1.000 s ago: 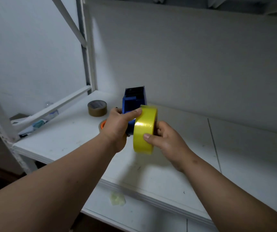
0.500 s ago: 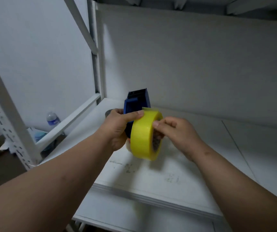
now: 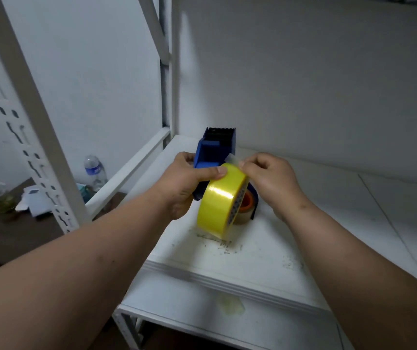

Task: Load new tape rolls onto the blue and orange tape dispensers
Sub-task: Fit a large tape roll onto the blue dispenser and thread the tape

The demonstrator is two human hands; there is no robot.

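My left hand (image 3: 186,184) grips the blue tape dispenser (image 3: 213,151) above the white shelf, thumb pressed on the yellow tape roll (image 3: 220,200) that sits on the dispenser's side. The dispenser's black toothed blade points up and away. My right hand (image 3: 269,178) pinches the loose clear end of the tape at the roll's top edge. Behind the roll, an orange part (image 3: 246,202) and a clear tape roll (image 3: 242,215) show on the shelf; most of both is hidden.
The white shelf board (image 3: 265,253) carries dark specks near its front edge. White slotted uprights (image 3: 25,117) stand at left. A water bottle (image 3: 93,171) and papers lie beyond the rack at left. A lower shelf (image 3: 202,322) shows below.
My right fingers have moved from the roll's side up to its top edge and now pinch the tape end. The view has shifted left and closer; the dispenser stays in my left hand.
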